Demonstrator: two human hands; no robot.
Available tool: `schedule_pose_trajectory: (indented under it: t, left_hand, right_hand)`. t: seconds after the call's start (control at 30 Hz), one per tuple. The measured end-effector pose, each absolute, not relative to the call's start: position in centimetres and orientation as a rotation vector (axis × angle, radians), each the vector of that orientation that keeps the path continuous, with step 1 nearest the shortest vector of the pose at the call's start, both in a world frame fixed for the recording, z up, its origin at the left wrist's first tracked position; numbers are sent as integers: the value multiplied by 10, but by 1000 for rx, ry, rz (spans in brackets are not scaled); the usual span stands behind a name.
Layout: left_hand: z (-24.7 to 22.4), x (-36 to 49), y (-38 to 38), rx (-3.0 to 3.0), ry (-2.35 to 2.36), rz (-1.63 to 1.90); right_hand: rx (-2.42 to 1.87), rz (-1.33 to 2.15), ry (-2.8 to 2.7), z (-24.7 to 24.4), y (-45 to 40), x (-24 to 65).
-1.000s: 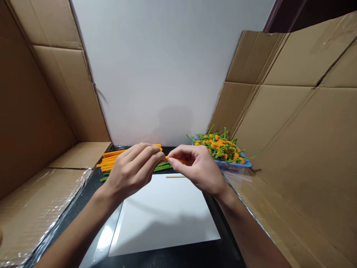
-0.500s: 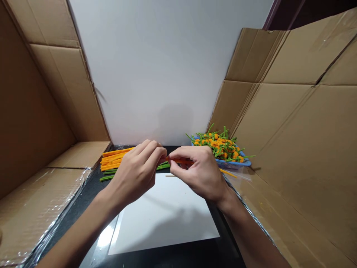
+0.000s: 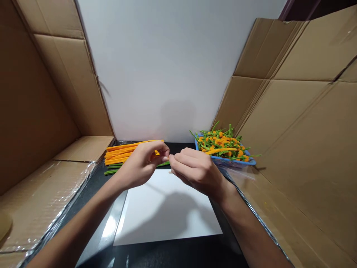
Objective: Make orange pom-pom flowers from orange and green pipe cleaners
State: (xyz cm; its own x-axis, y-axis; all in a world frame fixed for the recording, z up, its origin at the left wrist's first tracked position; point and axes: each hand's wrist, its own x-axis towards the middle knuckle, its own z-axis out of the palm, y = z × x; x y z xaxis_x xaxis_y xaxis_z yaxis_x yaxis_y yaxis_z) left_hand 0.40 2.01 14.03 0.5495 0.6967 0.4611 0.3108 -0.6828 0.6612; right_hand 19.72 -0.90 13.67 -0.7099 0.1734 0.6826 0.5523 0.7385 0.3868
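My left hand is closed in a pinch, thumb against the curled fingers, at the near end of an orange pipe cleaner. My right hand is closed around the same pipe cleaner, and a long piece of it sticks out to the right, in front of the basket. Both sets of fingertips almost meet above the far edge of a white sheet. Most of the stretch between the hands is hidden by the fingers. A thin pale stick shows partly below my right fingers.
Orange pipe cleaners lie in a bundle at the back left, with green ones in front. A blue basket at the back right holds many orange-and-green pipe-cleaner pieces. Cardboard walls flank the black table.
My left hand has turned so thumb and fingers form a loop. The fingers of my right hand have closed over, and the pipe cleaner's free end has swung up in front of the basket.
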Motion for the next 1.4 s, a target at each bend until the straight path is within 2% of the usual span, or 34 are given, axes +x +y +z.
schedule_pose_trajectory:
  t: [0.17,0.3,0.43,0.57,0.7,0.83,0.93,1.1,1.4]
  left_hand:
    - [142,-2,24,1894,704,728]
    - [149,-3,16,2020,886,837]
    - [151,-2,10,2518,1055,1112]
    - [149,-2,10,3042,979,1330]
    - [146,-4,13,3258,700,1431]
    - [143,-5,15,3315,522,1426]
    - [142,-5,16,3328,516,1403]
    - [144,-4,13,3341,527,1373]
    - [138,7,9,3170,693,1258]
  right_hand:
    - [-451,-902,-2311,142,-14,196]
    - [-582,-702,-2316,143,-11,198]
    - [-805,-229,-2164,144,-9,197]
    - [-1026,483,-1984,152,-13,196]
    - [-944,1177,-1777,156,-12,200]
    - [-859,1527,-1644,153,-7,206]
    - [-847,1597,-1616,151,-4,209]
    - [-847,1521,-1689,152,-4,211]
    - [-1048,962,-1871,150,-9,200]
